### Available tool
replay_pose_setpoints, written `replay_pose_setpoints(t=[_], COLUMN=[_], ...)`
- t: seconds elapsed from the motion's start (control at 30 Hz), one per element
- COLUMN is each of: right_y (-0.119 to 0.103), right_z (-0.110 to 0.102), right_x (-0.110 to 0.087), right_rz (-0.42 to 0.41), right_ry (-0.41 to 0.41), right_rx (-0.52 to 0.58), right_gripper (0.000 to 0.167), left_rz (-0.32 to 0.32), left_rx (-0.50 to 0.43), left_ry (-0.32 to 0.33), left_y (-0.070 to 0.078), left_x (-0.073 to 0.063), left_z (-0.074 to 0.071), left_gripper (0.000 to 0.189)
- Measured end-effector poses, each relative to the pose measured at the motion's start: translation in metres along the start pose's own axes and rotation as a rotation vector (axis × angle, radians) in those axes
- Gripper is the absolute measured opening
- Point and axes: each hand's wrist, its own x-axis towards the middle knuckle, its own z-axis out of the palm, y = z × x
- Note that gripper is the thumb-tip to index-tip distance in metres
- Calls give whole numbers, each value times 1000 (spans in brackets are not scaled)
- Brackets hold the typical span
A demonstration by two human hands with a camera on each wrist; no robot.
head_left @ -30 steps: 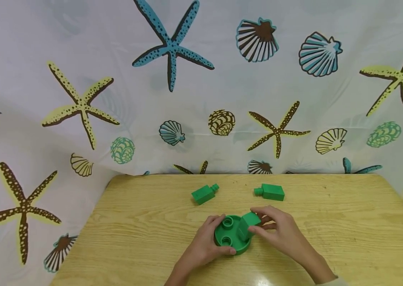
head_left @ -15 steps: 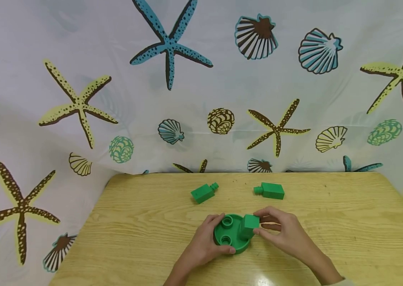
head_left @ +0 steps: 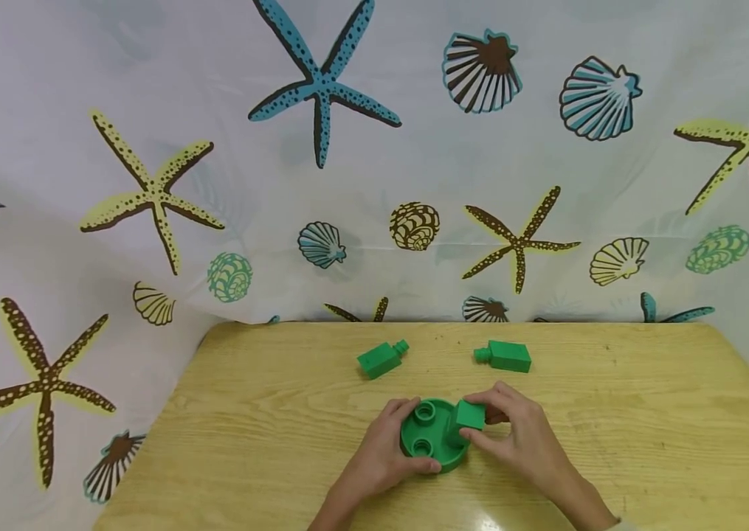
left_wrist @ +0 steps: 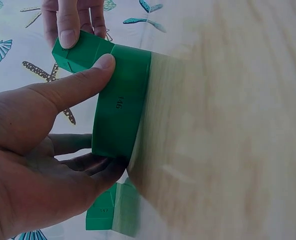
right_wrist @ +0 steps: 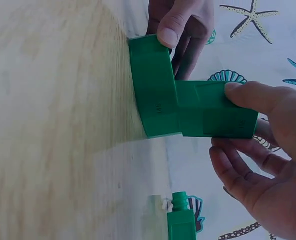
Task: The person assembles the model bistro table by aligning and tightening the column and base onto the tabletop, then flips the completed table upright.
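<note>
On the wooden table sits a shallow round green base (head_left: 439, 459) with a raised rim and two round threaded sockets showing on its left side. My left hand (head_left: 384, 450) grips its left rim, thumb at the near side and fingers at the far side. A green rectangular block (head_left: 470, 415) stands upright at the right side of the base, its lower end hidden inside the rim. My right hand (head_left: 523, 435) pinches the block's top between thumb and fingers. In the right wrist view, the thumb presses one face of the block (right_wrist: 218, 110), fingers opposite.
Behind the base, two more green blocks with threaded necks lie on the wooden table (head_left: 268, 420): the left block (head_left: 379, 361) and the right block (head_left: 509, 356). A white cloth (head_left: 374, 155) printed with starfish and shells hangs along the back and left.
The block in my right hand has gone from leaning to upright and has turned a little. My right fingers have shifted around its top. The left hand keeps holding the base.
</note>
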Motion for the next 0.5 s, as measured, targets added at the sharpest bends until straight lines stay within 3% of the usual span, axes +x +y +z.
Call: replay_pose_setpoints(t=[0.13, 0.27, 0.37, 0.5], right_y=[-1, 3, 12, 33], right_z=[-3, -16, -29, -43], right_x=[0, 3, 8, 18], right_rz=[40, 153, 215, 206], right_ry=[-48, -96, -38, 63], right_rx=[42, 156, 141, 2], right_gripper=[34, 36, 33, 32], left_rz=[-9, -11, 14, 85], left_rx=[-6, -16, -5, 20], left_ry=[-29, -55, -22, 71], left_y=[2, 4, 10, 30], left_x=[-1, -2, -4, -5], left_z=[-3, -4, -6, -1], left_gripper=[94, 94, 88, 68])
